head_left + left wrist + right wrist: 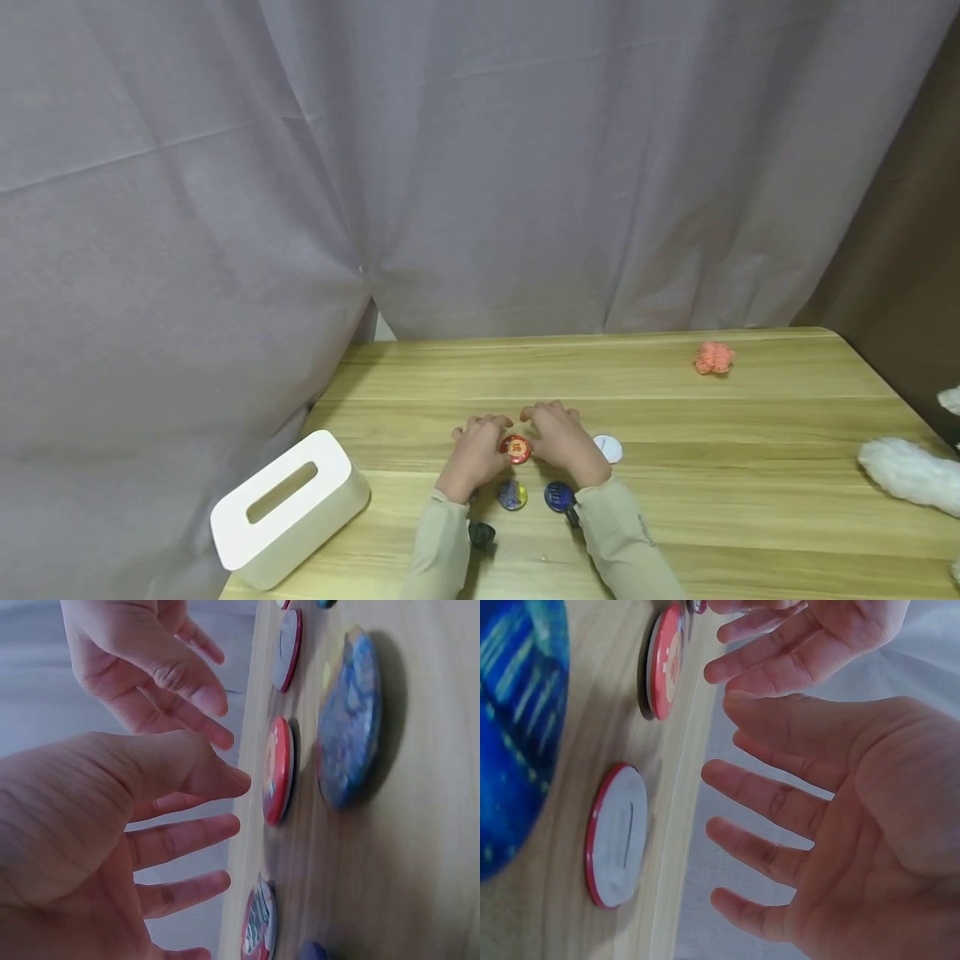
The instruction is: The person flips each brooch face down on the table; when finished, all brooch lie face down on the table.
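Note:
A round red pin badge (515, 449) lies on the table between the two hands. My left hand (477, 454) hovers at its left with fingers spread and nothing in them, and my right hand (561, 437) does the same at its right. In the left wrist view, the left thumb and fingertips stay apart from the red badge. Nearer me lie a blue-and-yellow badge (512, 495) and a dark blue badge (558, 497). A badge with its white back up (618, 836) lies beside the right hand. Another badge (259, 922), red and white, is beneath the left fingers, hidden in the head view.
A white tissue box (288, 508) with a slot on top stands at the table's left edge. Towards the back right is a coral-pink bundle (714, 358). White fluffy material (911, 475) lies at the right edge. A grey curtain (510, 183) hangs behind the table.

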A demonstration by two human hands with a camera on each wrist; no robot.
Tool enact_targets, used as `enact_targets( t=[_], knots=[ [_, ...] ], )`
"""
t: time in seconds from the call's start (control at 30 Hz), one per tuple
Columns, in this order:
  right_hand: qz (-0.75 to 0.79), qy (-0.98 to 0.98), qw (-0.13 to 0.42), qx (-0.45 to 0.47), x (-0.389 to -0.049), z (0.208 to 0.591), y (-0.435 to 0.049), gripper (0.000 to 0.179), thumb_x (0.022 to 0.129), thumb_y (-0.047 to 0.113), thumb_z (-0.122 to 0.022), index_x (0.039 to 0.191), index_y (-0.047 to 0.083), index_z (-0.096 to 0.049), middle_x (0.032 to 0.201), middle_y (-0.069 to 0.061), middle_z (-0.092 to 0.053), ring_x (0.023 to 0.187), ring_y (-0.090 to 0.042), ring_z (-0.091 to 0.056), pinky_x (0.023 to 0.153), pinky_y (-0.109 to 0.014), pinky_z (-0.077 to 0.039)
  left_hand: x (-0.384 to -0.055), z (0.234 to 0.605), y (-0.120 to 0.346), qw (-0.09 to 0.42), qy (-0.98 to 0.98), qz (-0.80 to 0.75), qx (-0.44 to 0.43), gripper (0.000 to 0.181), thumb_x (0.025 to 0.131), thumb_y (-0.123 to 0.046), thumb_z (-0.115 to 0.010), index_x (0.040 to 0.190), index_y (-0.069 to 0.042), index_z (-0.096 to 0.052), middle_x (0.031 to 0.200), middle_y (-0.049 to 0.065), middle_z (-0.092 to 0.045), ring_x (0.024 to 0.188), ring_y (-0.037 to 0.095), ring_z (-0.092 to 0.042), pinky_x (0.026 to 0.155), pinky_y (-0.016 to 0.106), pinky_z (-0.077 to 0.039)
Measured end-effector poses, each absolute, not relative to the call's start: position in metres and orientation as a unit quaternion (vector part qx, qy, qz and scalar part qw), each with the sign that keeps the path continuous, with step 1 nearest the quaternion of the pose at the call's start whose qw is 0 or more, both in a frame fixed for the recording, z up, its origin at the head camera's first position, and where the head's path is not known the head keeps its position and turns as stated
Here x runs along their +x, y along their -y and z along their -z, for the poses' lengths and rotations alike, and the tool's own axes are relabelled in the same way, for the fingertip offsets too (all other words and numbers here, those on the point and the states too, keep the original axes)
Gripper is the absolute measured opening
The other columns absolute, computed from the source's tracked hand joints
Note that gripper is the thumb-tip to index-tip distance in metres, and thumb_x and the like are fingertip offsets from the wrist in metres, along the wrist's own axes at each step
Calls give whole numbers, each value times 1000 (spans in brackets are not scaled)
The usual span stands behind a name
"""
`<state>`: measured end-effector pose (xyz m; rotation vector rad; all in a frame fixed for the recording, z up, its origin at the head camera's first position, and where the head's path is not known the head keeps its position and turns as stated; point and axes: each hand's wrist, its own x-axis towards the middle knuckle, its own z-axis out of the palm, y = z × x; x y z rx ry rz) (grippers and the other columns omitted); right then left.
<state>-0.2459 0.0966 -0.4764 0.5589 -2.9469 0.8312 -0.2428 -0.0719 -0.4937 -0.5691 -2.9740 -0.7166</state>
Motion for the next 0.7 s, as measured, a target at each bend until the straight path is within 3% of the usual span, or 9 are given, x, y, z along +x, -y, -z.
enact_targets(
  t=[0.33, 0.7],
  knots=[
    [-258, 948, 2, 187, -247, 481, -92, 43, 69, -7, -76, 111, -1, -71, 114, -15, -69, 109, -37, -56, 95, -61, -37, -249, 497, 82, 12, 951, 246, -188, 54, 67, -7, -88, 118, -7, -71, 114, 9, -72, 107, 35, -58, 85, 52, -35],
    [-239, 953, -9, 188, -248, 483, -89, 39, 66, -6, -79, 104, 2, -71, 105, -12, -69, 101, -34, -56, 89, -56, -38, -249, 497, 78, -1, 951, 235, -199, 38, 64, -4, -88, 99, -13, -76, 99, 1, -74, 101, 32, -58, 85, 57, -35]
  ],
)
